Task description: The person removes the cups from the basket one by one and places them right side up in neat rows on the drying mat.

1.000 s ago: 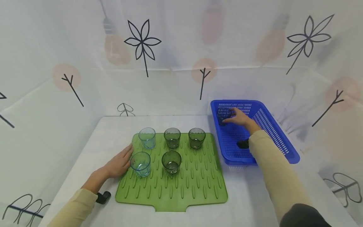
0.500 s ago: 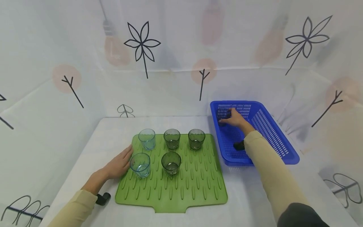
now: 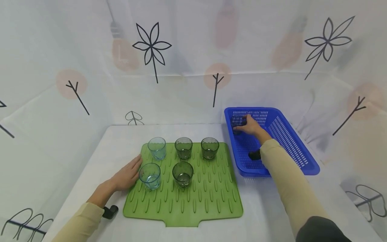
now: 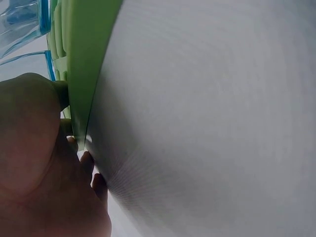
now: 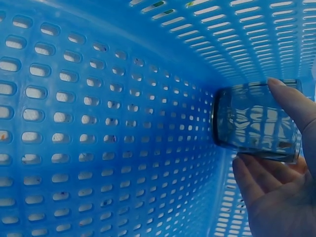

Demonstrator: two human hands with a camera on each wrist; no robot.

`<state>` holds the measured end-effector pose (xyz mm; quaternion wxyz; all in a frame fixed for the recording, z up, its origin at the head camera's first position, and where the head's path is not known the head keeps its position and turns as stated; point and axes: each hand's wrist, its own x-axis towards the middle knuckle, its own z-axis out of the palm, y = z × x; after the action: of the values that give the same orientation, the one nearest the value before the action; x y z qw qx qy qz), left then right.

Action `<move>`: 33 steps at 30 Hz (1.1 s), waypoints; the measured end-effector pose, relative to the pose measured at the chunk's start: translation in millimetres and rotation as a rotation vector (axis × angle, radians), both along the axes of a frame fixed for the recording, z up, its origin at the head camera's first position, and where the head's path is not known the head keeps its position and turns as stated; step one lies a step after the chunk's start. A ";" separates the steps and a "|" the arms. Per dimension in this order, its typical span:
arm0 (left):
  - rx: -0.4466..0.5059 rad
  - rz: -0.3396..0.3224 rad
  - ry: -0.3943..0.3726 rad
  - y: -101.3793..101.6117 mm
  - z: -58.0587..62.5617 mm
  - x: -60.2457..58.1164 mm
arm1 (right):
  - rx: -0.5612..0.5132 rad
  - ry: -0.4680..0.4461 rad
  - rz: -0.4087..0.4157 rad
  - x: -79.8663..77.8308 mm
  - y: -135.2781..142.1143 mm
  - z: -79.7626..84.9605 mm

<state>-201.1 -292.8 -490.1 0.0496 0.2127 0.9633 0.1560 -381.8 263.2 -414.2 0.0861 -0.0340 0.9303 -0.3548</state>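
Observation:
My right hand [image 3: 251, 127] reaches into the back left corner of a blue plastic basket [image 3: 299, 143]. It grips a dark clear glass [image 5: 259, 118], thumb on one side and fingers on the other; in the head view the hand partly covers this glass. On a green ribbed drying mat [image 3: 208, 198] stand two light blue glasses, one at the back left [image 3: 157, 148] and one in front of it [image 3: 150, 176]. Three dark grey-green glasses [image 3: 182, 174] share the mat. Along the mat's left edge lies my left hand [image 3: 127, 174], fingers extended and touching the rim.
A white-covered table [image 3: 254, 208] carries the mat and, at its right, the basket. The basket's slotted walls rise around my right hand. Behind stands a white patterned cloth backdrop [image 3: 181, 97]. Black wrist cameras [image 3: 110, 212] are worn on both wrists.
My right hand has shifted slightly left in the basket, its forearm following, and is nearly still over the last half second. The left hand and the glasses on the mat stay put.

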 end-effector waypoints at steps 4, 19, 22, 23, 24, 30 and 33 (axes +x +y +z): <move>0.015 -0.011 0.015 3.0 6.3 4.1 | -0.005 0.005 0.003 3.3 2.4 3.1; -0.001 0.006 0.004 12.4 21.2 10.6 | -0.096 -0.018 0.054 18.0 3.4 20.5; 0.003 -0.001 0.005 12.6 21.2 11.0 | -0.105 -0.013 0.057 21.0 1.8 23.2; 0.007 -0.002 0.003 12.5 20.8 11.0 | -0.109 -0.012 0.057 22.3 1.4 24.5; 0.011 -0.008 0.007 12.2 20.2 11.0 | -0.110 -0.010 0.056 23.6 1.0 26.0; 0.036 -0.023 0.017 7.2 12.1 8.5 | -0.119 0.005 0.066 30.1 -0.6 36.2; 0.030 -0.017 0.007 5.1 8.1 6.2 | -0.114 0.015 0.074 31.9 -0.1 40.3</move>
<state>-195.0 -287.7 -481.9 0.0443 0.2224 0.9592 0.1692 -349.8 263.1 -373.9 0.0901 -0.0756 0.9074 -0.4034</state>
